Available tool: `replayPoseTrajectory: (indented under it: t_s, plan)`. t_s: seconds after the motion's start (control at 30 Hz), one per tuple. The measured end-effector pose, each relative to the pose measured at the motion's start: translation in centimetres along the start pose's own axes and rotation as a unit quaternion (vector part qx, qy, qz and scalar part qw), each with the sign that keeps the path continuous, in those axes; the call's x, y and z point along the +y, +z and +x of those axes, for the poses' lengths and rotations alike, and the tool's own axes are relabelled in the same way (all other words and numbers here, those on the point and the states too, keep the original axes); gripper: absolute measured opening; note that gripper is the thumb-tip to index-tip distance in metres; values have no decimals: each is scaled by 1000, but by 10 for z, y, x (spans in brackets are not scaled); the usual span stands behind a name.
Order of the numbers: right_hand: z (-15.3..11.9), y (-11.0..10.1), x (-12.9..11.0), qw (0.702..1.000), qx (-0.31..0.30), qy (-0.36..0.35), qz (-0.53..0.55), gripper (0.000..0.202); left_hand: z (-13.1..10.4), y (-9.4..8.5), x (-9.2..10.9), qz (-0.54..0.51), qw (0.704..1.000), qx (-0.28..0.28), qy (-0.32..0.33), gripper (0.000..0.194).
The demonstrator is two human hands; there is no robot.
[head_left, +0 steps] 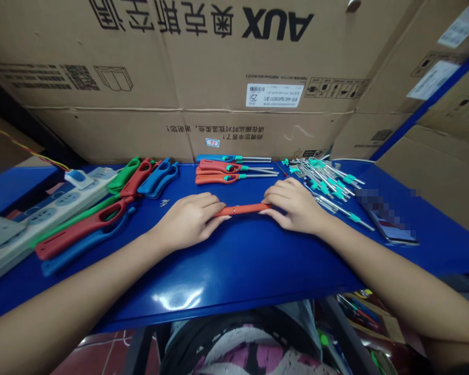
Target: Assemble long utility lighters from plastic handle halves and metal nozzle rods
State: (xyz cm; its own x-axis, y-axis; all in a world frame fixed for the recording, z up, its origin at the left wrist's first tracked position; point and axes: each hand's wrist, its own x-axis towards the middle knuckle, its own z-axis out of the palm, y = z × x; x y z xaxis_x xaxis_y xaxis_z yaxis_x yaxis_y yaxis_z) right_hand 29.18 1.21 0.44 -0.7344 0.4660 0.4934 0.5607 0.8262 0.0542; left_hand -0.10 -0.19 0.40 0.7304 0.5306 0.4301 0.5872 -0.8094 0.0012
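Note:
Both hands grip a red-orange lighter casing (247, 209) held level above the blue table. My left hand (193, 221) has its fingers closed round the left end. My right hand (297, 207) pinches the right end between thumb and fingers. The casing's ends are hidden inside the hands. Behind it lie several long-nosed lighters (219, 178) with metal tubes, red-orange and blue. To the right of them is a pile of metal lighter tubes with teal triggers (328, 179). Small metal pins (164, 202) lie beyond my left wrist.
Red, blue and green handle casings (82, 229) are stacked at the left beside a white power strip (58, 205). A phone (391, 224) lies on the right of the blue table (234, 276). Large cardboard (140, 88) stands along the back. Below the right edge, a box (391, 325) holds parts.

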Motion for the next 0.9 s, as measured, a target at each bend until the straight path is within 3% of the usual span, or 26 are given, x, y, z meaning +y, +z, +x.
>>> replayPoseTrajectory:
  t_s: [0.2, 0.47, 0.67, 0.8, 0.9]
  plan:
    - [0, 5, -6, 999, 21, -26, -3, 21, 0, 8, 10, -8, 1000, 27, 3, 32]
    - [4, 6, -11, 999, 0, -37, 4, 24, -3, 13, 16, -30, 998, 54, 14, 27]
    - [5, 5, -15, 1000, -25, -2, 18, 23, -1, 16, 15, -64, 998, 4, -30, 31]
    - [5, 4, -12, 997, -79, 26, -2, 24, -1, 17, 12, -51, 998, -27, -21, 53]
    - [4, 3, -10, 994, -100, 38, 4, 28, -2, 16, 10, -30, 999, -17, -2, 44]
